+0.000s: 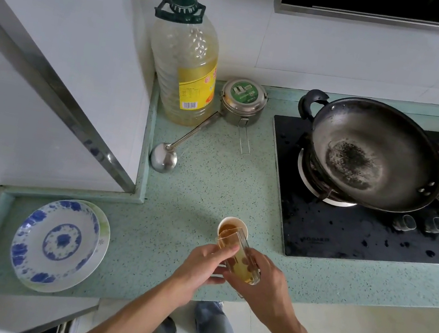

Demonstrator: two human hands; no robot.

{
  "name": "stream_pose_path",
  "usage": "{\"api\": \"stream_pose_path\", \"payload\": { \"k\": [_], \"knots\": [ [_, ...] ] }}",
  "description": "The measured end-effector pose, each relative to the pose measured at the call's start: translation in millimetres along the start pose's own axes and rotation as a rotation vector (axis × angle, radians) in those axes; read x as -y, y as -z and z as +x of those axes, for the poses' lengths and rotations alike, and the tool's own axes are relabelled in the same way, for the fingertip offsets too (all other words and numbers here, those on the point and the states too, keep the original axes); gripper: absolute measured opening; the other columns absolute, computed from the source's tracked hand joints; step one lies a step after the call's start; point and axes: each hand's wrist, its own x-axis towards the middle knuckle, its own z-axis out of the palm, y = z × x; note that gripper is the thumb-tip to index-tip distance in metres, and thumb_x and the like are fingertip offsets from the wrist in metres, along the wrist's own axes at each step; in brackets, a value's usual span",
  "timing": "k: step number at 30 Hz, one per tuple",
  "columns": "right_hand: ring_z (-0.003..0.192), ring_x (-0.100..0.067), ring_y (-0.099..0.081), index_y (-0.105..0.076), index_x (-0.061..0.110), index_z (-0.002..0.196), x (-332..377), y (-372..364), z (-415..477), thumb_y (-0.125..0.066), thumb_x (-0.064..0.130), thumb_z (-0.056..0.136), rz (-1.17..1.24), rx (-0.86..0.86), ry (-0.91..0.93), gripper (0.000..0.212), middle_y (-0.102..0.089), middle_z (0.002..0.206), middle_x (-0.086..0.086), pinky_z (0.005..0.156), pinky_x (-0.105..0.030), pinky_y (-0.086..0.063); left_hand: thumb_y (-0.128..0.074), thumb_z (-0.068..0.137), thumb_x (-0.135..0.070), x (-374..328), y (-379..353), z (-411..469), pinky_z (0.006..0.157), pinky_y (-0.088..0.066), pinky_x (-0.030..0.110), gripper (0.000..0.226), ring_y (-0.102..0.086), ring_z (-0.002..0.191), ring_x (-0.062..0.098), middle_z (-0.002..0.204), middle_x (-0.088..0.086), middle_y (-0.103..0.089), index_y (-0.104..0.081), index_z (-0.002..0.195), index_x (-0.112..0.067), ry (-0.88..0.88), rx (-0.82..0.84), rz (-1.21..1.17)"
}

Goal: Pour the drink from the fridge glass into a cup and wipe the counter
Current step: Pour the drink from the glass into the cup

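Right hand [261, 285] tips glass [240, 258] into cup [234, 225]; bottle label [196, 86] unreadable.

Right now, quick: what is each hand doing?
Left hand: closed, holding the tilted glass.
Right hand: closed, holding the same glass, tipped over the cup.

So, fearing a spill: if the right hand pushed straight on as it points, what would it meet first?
Likely the cup, just beyond the tilted glass the right hand holds; depth is unclear.
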Motion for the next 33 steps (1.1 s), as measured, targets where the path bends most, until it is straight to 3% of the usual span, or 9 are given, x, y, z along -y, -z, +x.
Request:
{"api": "stream_pose_path", "payload": {
  "k": [3,9,15,27,33],
  "knots": [
    [0.084,-0.001,-0.061,-0.058,0.024,0.125,5.1,0.0,1.4,-0.078,0.056,0.068,-0.002,0.009,0.001,0.068,-0.058,0.097,0.018,0.066,-0.009,-0.049,-0.075,0.078,-0.056,-2.6,3.2,0.9,0.095,-0.058,0.044,0.051,-0.074,0.099,0.023,0.101,0.003,-0.079,-0.073,0.107,-0.014,0.007,-0.001,-0.009],
    [0.089,-0.001,-0.062,-0.057,0.026,0.125,5.2,0.3,1.6,-0.079,0.052,0.071,0.037,0.012,-0.043,0.064,-0.063,0.1,0.016,0.07,-0.013,-0.052,-0.074,0.08,-0.055,-5.7,2.3,4.1,0.091,-0.06,0.039,0.049,-0.074,0.097,0.022,0.099,0.003,-0.079,-0.073,0.106,-0.013,0.006,0.017,0.014],
    [0.088,-0.009,-0.067,-0.04,0.028,0.126,3.7,1.3,0.9,-0.075,0.058,0.069,0.046,0.027,-0.047,0.073,-0.063,0.099,0.012,0.072,-0.019,-0.057,-0.074,0.079,-0.057,-8.4,3.4,5.2,0.091,-0.059,0.04,0.051,-0.074,0.096,0.021,0.098,0.003,-0.079,-0.073,0.106,-0.014,0.016,0.043,0.027],
    [0.083,-0.003,-0.065,-0.046,0.027,0.124,13.1,-1.6,10.7,-0.074,0.062,0.068,0.032,0.0,-0.008,0.072,-0.063,0.097,0.017,0.064,-0.006,-0.05,-0.071,0.082,-0.055,-20.9,12.6,6.8,0.086,-0.059,0.035,0.043,-0.074,0.088,0.017,0.098,0.004,-0.079,-0.075,0.102,-0.017,0.009,0.039,0.024],
    [0.087,-0.007,-0.067,-0.046,0.025,0.125,14.2,-4.0,16.5,-0.078,0.052,0.071,0.042,-0.013,-0.044,0.069,-0.068,0.103,0.009,0.065,-0.01,-0.052,-0.073,0.079,-0.059,-28.9,13.9,12.6,0.09,-0.059,0.04,0.051,-0.074,0.088,0.019,0.1,0.008,-0.079,-0.077,0.103,-0.015,0.01,0.049,0.05]
  ]
}}
